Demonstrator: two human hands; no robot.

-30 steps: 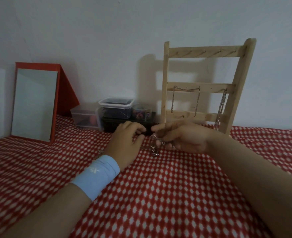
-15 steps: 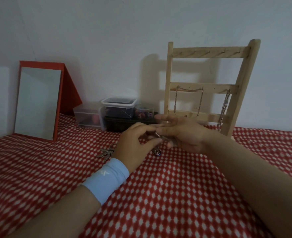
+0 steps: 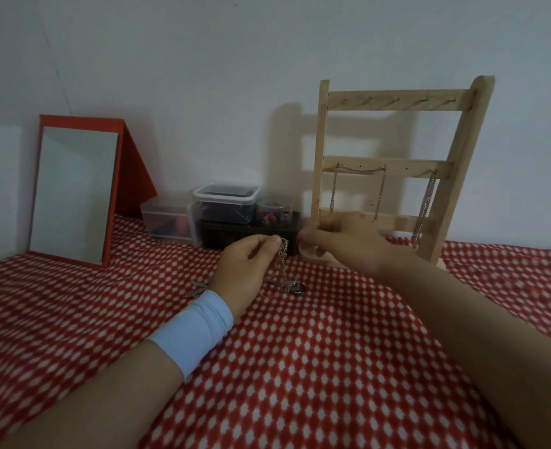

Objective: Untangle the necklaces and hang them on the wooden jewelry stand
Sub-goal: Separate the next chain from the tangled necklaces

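1. White wall (image 3: pixel 202 59) backs a tabletop spread with a red cloth (image 3: pixel 300 367) dotted in white.
2. Against that wall, on the right, the wooden jewelry stand (image 3: pixel 397 166) leans back, showing three cross rails.
3. Two chains hang from its middle rail. A draped chain (image 3: pixel 360 171) is strung between two pegs with both ends dropping down. A doubled chain (image 3: pixel 428 202) hangs near the right post and reaches almost to the cloth.
4. The person's left hand (image 3: pixel 245 270), with a pale blue wristband (image 3: pixel 196 328) at the wrist, is raised just above the cloth in front of the stand. Its thumb and forefinger are pinched together on the top of a necklace (image 3: pixel 282 264).
5. That necklace drops from the pinch to the cloth, where its dark round pendant (image 3: pixel 296 288) and a small bunch of chain lie just right of the hand.
6. The right hand (image 3: pixel 342 244) is held close beside the left, in front of the stand's lowest rail. Its fingers (image 3: pixel 306 236) curl toward the thumb, but they are blurred and I cannot tell whether they grip a strand.
7. A leaf-shaped piece of jewelry (image 3: pixel 199 288) lies on the cloth just left of the left wrist, partly hidden.
8. Far to the left a red-framed mirror (image 3: pixel 73 196) stands propped. Between it and the stand sit clear plastic boxes (image 3: pixel 225 202) and a small jar (image 3: pixel 274 209), some resting on a black box (image 3: pixel 248 234).
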